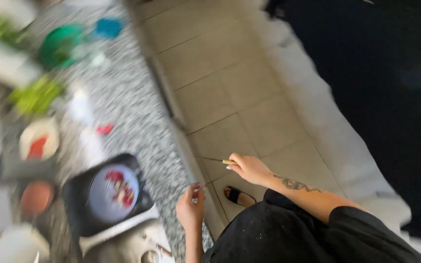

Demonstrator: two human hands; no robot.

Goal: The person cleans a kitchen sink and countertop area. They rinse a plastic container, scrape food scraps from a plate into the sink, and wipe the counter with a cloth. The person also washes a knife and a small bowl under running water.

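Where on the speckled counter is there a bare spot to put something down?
Bare speckled counter runs along the edge by the tiled floor, from the teal lid down toward the left hand. It is crowded left of that: green bowl, small dishes, and the black tray holding a blue plate.

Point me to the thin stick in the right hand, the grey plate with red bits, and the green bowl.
thin stick [216, 159], head view, middle of the shaft
right hand [249, 168], head view, back of the hand
grey plate [98, 197], head view, bare left part
green bowl [57, 46], head view, blurred side
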